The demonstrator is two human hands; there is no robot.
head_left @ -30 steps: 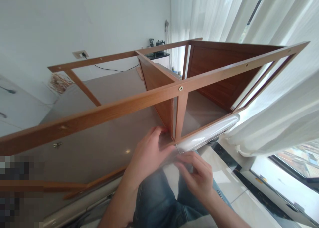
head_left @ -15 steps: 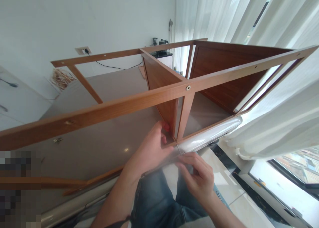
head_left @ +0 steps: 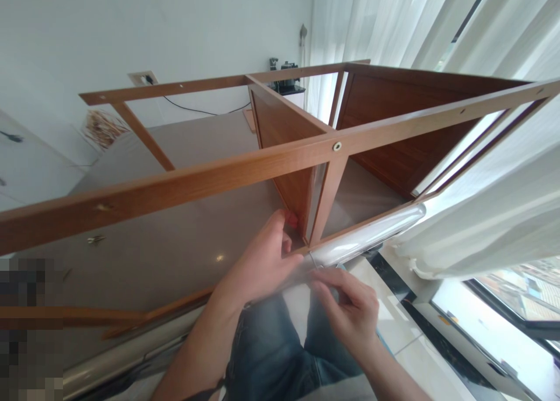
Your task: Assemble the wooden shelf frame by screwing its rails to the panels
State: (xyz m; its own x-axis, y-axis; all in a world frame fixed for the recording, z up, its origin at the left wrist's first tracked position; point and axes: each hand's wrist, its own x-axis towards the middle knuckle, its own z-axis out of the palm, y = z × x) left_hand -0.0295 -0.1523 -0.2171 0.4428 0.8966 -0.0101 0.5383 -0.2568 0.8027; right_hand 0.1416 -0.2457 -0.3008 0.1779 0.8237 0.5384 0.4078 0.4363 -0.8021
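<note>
A brown wooden cabinet frame [head_left: 227, 159] lies across a grey-covered table, with a divider panel [head_left: 286, 115] standing inside it. At the foot of that divider is my left hand [head_left: 269, 255]. Its fingers reach inside against the panel, and its thumb lies along the lower rail, so it grips the frame there. Just to the right, below the rail, my right hand [head_left: 347, 302] is closed in a pinch on a thin bent metal rod, which looks like a hex key [head_left: 312, 260]. The rod's tip meets the rail near the upright post [head_left: 329, 196]; its exact seat is hidden.
Clear plastic covers the table edge [head_left: 371, 232]. Small metal fittings [head_left: 95, 239] lie on the grey tabletop [head_left: 192, 220]. Another wooden piece [head_left: 105, 316] is at the lower left. White curtains [head_left: 494, 173] hang at the right, and a black kettle [head_left: 289, 74] stands at the back.
The view has shifted slightly, so the frame's left part appears a little higher. Both hands keep nearly the same places and grips.
</note>
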